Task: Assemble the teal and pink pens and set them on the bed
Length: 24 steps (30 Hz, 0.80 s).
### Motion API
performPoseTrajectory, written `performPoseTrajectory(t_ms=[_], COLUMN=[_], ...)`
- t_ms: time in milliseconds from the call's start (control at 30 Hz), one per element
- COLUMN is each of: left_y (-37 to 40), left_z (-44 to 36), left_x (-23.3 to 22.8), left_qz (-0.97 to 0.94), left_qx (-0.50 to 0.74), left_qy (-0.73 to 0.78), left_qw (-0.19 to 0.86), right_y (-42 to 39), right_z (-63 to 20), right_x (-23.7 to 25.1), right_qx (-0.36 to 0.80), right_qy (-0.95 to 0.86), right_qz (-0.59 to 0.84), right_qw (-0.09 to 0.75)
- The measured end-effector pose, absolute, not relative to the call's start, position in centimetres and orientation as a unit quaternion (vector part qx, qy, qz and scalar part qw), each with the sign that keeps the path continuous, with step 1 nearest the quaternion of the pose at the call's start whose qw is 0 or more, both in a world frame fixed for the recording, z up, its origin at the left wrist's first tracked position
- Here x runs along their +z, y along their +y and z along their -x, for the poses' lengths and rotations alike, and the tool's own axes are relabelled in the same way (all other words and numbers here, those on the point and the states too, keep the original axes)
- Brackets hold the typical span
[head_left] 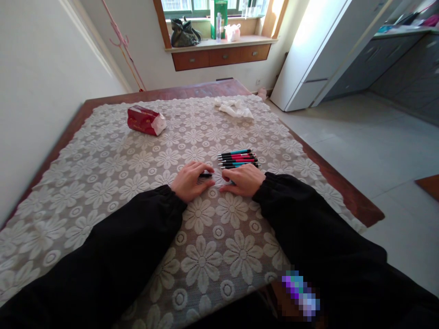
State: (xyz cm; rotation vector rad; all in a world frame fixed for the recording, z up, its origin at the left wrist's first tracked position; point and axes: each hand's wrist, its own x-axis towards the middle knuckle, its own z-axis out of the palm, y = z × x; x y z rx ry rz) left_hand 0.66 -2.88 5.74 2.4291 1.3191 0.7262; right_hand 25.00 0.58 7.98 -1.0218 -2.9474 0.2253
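Observation:
My left hand [192,181] rests on the lace tablecloth, thumb and fingers closed around a short black pen part [206,175]. Facing it, my right hand [244,179] is curled with the thumb against the fingers. A small bluish bit shows under its fingers, but most of what it holds is hidden. A thin pale line runs between the two hands, too fine to name. Just beyond my right hand lies a row of several pens [236,157], black with red or teal barrels, side by side with tips to the left.
The floral lace tablecloth [201,261] covers a dark wooden table [363,208]. A red tissue pack [144,121] lies at the back left, a crumpled white plastic bag [236,110] at the back right. Behind are a windowsill with bags and a white fridge [305,55].

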Motion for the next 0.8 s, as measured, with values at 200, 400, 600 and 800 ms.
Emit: performPoseTrajectory(t_ms=[200,400,600,800], left_y=[-2.8,-3.0,-3.2,-3.3], left_z=[-0.6,-0.7,-0.7,-0.8], left_x=[5.6,5.8,5.6,5.4], left_qz=[-0.840,-0.851,-0.862,-0.854], left_qx=[0.251,0.236,0.248,0.257], left_qy=[0.457,0.449,0.426,0.435], left_qw=[0.150,0.132,0.119,0.126], right_y=[1.2,1.1,0.5,0.3], right_z=[-26.8,-26.0,-25.3,-25.2], right_x=[9.4,8.1,7.5,7.9], right_qx=[0.038,0.047,-0.067,-0.078], right_qy=[-0.917,-0.957,-0.973,-0.965], right_qz=[0.396,0.281,0.211,0.246], right_qw=[0.013,0.060,0.071,0.045])
